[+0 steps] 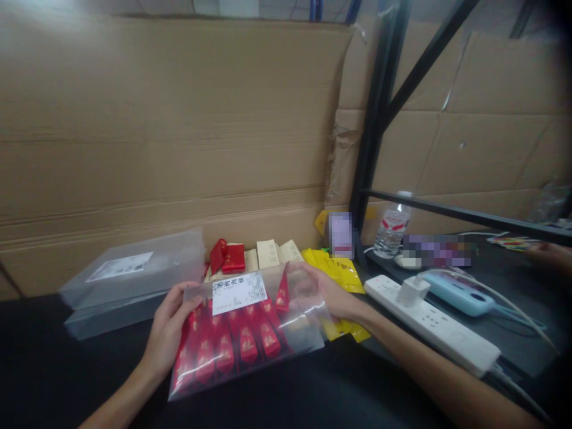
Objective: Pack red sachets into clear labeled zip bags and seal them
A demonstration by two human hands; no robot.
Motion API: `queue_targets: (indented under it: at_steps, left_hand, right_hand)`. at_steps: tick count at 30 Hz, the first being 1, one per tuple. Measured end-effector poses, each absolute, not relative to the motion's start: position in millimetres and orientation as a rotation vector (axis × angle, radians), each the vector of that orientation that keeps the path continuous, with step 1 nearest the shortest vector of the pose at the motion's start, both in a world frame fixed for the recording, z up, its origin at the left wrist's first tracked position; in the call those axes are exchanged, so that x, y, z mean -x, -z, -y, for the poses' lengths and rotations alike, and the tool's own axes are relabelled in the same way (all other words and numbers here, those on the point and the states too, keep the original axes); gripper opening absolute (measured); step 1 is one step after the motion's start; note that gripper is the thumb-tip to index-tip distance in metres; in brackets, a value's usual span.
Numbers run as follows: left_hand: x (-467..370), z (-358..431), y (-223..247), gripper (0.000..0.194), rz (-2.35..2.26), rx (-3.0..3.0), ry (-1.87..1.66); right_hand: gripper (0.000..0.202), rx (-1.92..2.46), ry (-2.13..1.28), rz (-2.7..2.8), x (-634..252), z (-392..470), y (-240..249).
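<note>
Tilted toward me above the black tabletop is a clear plastic bag (304,341) with a white printed label (241,292). A row of several red packets (226,354) shows through its plastic. My left hand (172,316) is closed on the bag's left edge, thumb on the front. At the bag's upper right, my right hand (328,292) pinches the top of a slanted red packet (282,293). Its fingertips are partly behind plastic, so I cannot tell whether they also touch the bag.
Behind the bag lie red packets (233,258), cream packets (268,254) and yellow packets (337,271). Labelled clear plastic bags (134,268) are stacked at left. A power strip (438,325), blue device (460,293) and water bottle (393,226) stand right, near a rack post (379,119) and another person's hand (547,256).
</note>
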State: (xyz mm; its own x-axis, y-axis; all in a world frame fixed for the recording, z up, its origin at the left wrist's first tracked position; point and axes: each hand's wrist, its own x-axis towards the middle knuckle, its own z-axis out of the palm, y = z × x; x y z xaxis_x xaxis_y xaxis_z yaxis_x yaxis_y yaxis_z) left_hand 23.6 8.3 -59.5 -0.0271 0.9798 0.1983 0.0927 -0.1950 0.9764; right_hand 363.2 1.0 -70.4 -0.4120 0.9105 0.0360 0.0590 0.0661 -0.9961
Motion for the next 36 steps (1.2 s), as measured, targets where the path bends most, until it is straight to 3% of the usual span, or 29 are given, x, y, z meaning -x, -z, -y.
queue_targets:
  at_steps: [7, 14, 28, 36]
  left_hand:
    - [-22.9, -9.7, 63.1, 0.037, -1.213, -1.418, -1.349]
    - [-21.8, -13.4, 64.5, 0.035, -1.215, -1.444, -1.353]
    - [-21.5, -10.2, 61.4, 0.037, -1.2, -1.437, -1.344]
    - [-22.5, -9.5, 57.9, 0.038, -1.214, -1.431, -1.335]
  right_hand:
    - [0.083, 1.026, -1.464, 1.757, -369.8, 0.5, 63.4]
    - [0.057, 0.863, -1.601, 1.886, -365.9, 3.8, 62.1]
    - [0.028, 0.993, -1.537, 1.902, -379.6, 4.4, 56.5]
    - [0.024, 1.063, -1.104, 1.706, -381.9, -10.5, 66.0]
